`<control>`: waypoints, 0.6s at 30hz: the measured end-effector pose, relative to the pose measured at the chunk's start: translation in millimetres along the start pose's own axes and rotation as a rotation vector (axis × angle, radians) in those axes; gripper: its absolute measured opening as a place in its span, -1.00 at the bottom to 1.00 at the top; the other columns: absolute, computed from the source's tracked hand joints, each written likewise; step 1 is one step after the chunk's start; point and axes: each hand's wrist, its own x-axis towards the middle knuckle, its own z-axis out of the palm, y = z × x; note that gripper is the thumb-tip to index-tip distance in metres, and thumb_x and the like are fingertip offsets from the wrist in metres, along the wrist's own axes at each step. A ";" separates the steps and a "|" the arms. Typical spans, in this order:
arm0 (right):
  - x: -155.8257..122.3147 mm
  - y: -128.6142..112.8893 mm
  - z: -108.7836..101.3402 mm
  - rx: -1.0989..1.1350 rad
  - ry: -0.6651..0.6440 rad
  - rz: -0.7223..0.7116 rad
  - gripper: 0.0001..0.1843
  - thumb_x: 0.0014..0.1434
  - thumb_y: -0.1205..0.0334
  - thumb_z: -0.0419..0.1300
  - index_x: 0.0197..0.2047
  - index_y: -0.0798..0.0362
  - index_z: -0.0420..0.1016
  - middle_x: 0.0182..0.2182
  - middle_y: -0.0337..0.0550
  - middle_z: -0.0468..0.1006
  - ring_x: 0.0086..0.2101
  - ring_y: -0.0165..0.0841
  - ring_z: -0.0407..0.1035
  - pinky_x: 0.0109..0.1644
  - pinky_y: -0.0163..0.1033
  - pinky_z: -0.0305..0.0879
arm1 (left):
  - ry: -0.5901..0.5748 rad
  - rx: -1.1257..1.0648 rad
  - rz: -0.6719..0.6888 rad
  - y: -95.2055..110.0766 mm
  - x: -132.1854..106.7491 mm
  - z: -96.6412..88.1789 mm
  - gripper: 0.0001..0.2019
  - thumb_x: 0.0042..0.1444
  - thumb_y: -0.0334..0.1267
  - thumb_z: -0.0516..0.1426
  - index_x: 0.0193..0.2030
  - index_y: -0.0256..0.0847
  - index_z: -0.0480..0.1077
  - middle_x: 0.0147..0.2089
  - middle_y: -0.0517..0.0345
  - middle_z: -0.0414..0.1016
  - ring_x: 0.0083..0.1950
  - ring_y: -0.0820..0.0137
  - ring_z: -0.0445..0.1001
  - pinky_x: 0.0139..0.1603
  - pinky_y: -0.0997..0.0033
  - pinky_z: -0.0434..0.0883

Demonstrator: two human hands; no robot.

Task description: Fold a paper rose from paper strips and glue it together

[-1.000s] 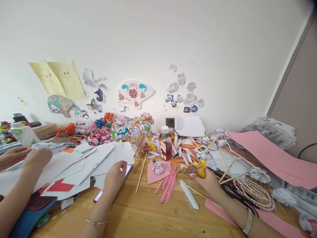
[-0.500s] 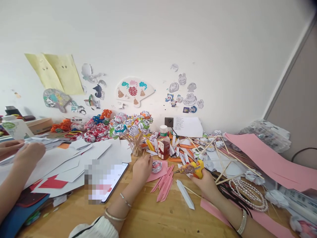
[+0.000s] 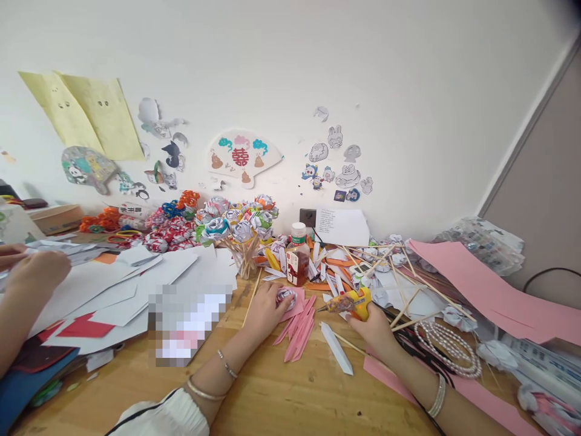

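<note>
My left hand (image 3: 267, 309) rests on the wooden table, its fingers closed around a small rolled paper rose (image 3: 287, 297) that lies on a pink paper square (image 3: 295, 308). My right hand (image 3: 373, 324) grips a yellow glue gun (image 3: 351, 303) with its nozzle pointing left toward the rose. Pink paper strips (image 3: 299, 332) lie between my hands, and a white folded paper leaf (image 3: 336, 347) lies just below the gun.
Another person's hands (image 3: 31, 269) handle white paper at the far left. A phone (image 3: 188, 324) lies on a paper pile. Paper roses on sticks (image 3: 240, 230), a brown bottle (image 3: 298, 264), skewers (image 3: 411, 300), a pearl string (image 3: 454, 348) and pink sheets (image 3: 494, 290) crowd the table.
My left hand left the phone, moved right and closed on the paper rose. My right hand kept hold of the glue gun. The view shifted slightly.
</note>
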 end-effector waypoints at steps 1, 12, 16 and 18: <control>0.1 -0.7 -0.3 -0.005 0.000 0.001 -0.77 -0.19 0.09 0.21 -0.47 0.06 0.42 -0.50 -0.13 0.56 -0.44 -0.20 0.42 -0.37 -0.22 0.29 | -0.008 -0.004 0.006 0.6 -0.5 -0.2 -0.73 0.19 -0.08 0.04 -0.12 -0.20 0.41 -0.09 -0.02 0.47 -0.05 0.23 0.42 0.00 0.24 0.34; 0.7 -0.9 -0.2 -0.026 0.006 -0.012 -0.78 -0.22 0.14 0.20 -0.46 0.08 0.43 -0.49 -0.13 0.55 -0.43 -0.20 0.42 -0.36 -0.21 0.28 | -0.062 -0.023 0.026 4.8 -2.6 -2.2 -0.66 0.05 -0.16 0.18 -0.03 -0.23 0.36 -0.05 -0.05 0.47 -0.01 0.19 0.42 0.01 0.24 0.33; 2.0 3.9 0.8 -0.019 0.012 -0.006 -0.78 -0.23 0.15 0.21 -0.47 0.08 0.43 -0.48 -0.12 0.56 -0.42 -0.19 0.43 -0.34 -0.20 0.30 | -0.059 -0.024 0.031 3.0 -3.4 0.5 -0.62 0.00 -0.14 0.22 -0.04 -0.19 0.35 -0.03 -0.04 0.46 0.02 0.16 0.41 0.01 0.22 0.33; 2.4 5.4 1.0 -0.024 0.020 -0.013 -0.78 -0.24 0.15 0.22 -0.47 0.08 0.43 -0.49 -0.12 0.56 -0.42 -0.19 0.43 -0.34 -0.20 0.31 | -0.057 -0.020 0.027 2.6 -3.8 1.9 -0.62 0.00 -0.16 0.23 -0.04 -0.21 0.35 -0.03 -0.07 0.45 0.02 0.14 0.41 0.01 0.19 0.33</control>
